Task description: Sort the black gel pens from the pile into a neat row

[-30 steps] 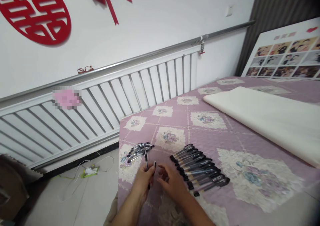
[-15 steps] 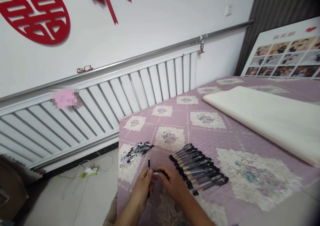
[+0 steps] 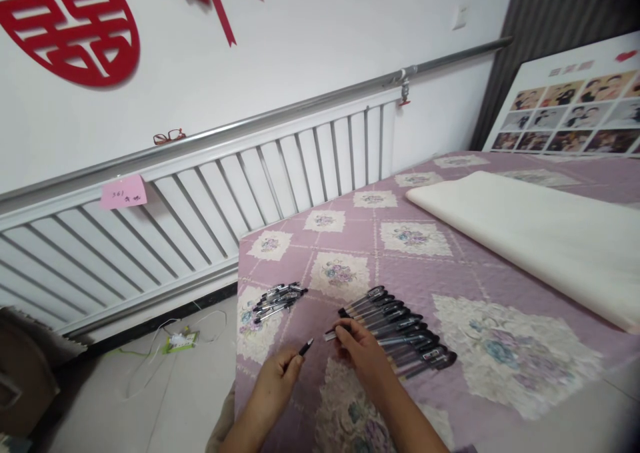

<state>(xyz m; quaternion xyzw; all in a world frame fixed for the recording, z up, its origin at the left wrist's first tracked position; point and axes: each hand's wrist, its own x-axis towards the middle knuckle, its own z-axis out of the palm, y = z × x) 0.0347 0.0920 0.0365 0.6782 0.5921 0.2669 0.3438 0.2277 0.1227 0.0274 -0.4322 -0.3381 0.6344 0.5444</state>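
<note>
My left hand (image 3: 281,373) is closed round a pen (image 3: 305,347), whose silver tip and black grip stick out toward the upper right. My right hand (image 3: 356,341) pinches a small clear-and-black pen part (image 3: 331,336), perhaps a cap; the fingers cover much of it. This hand is at the left edge of a row of capped pens (image 3: 413,333), hiding some of their ends. A loose pile of pen parts (image 3: 280,298), silver and black, lies on the cloth beyond my left hand. The two hands are apart.
A floral pink cloth (image 3: 340,223) covers the surface. On it, at the right, lies a folded cream sheet (image 3: 525,233). Behind stands a white radiator (image 3: 280,179) with a pink note (image 3: 123,192). A cable and green-white item (image 3: 181,342) lie on the floor at left.
My hands have parted: the right moved up and right toward the row of pens with the small part. The left moved slightly left, and its pen tilted from upright to the right.
</note>
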